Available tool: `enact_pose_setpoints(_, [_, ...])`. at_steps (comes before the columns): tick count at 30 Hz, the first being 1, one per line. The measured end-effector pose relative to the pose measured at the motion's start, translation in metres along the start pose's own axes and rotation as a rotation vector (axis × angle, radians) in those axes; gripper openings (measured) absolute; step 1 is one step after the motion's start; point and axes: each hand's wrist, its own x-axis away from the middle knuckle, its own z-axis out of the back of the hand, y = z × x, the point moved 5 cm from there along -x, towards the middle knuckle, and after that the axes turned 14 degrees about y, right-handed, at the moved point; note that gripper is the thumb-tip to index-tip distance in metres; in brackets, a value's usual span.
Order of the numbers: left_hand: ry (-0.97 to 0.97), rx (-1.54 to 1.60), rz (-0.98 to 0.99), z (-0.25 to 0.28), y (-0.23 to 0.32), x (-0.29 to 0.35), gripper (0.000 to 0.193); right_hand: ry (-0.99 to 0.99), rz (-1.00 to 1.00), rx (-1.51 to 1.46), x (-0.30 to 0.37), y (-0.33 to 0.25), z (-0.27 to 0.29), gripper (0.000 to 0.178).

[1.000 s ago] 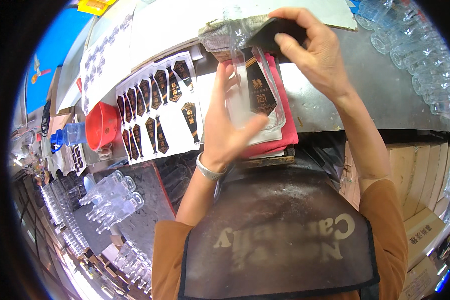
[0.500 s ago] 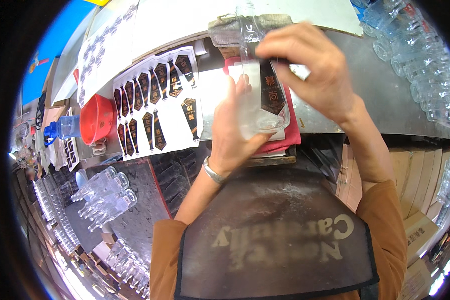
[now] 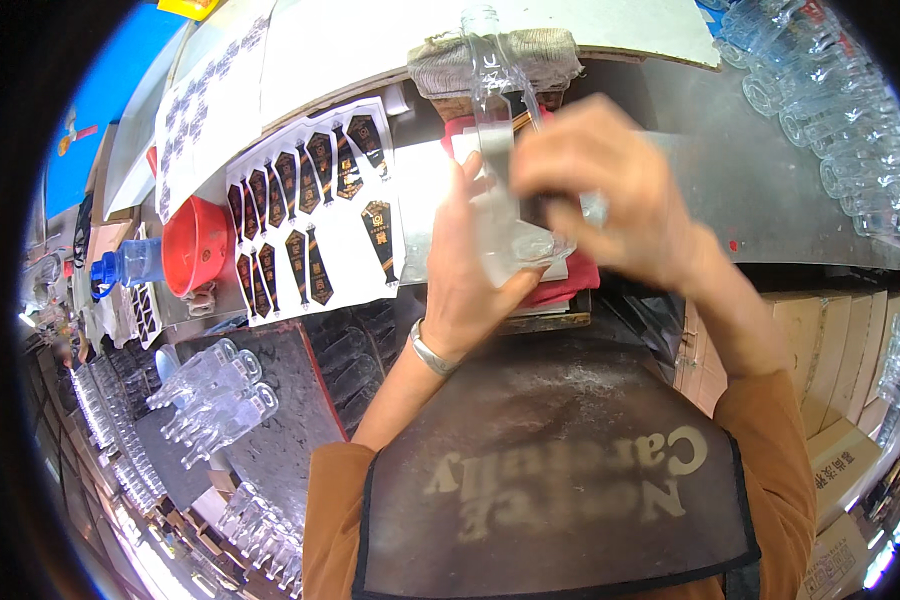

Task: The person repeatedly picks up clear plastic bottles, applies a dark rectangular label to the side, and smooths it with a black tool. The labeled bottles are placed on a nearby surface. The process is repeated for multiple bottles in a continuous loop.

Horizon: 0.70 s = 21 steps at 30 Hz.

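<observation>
Clear glass long-necked bottle (image 3: 492, 108) within cupped fingers of the left hand (image 3: 460, 285), blurred right hand (image 3: 610, 185) curled beside them, its grip unclear.

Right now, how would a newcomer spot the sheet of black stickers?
Find the metal workbench, then the left hand. The white sheet lies to that hand's left, beside a red bowl. Unlike the grey-patterned sheet farther left, it carries dark, tie-shaped stickers.

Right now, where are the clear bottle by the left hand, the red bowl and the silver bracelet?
Clear bottle (image 3: 494, 115), head view: upper body.
Red bowl (image 3: 194, 247), head view: side wall.
Silver bracelet (image 3: 429, 352), head view: outer band.
</observation>
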Motion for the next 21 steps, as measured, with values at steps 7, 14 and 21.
enact_pose_setpoints(7, [-0.031, 0.044, 0.016, -0.001, 0.002, 0.000, 0.119, 0.139, -0.480, -0.043, -0.032, 0.048, 0.011, 0.017])
enact_pose_setpoints(14, [-0.071, 0.080, 0.050, 0.004, -0.010, 0.005, 0.123, -0.231, -0.129, -0.281, 0.028, -0.024, -0.002, 0.029])
enact_pose_setpoints(21, [-0.076, 0.108, 0.048, -0.001, -0.009, 0.000, 0.114, 0.099, -0.117, -0.133, 0.023, 0.024, 0.018, 0.029])
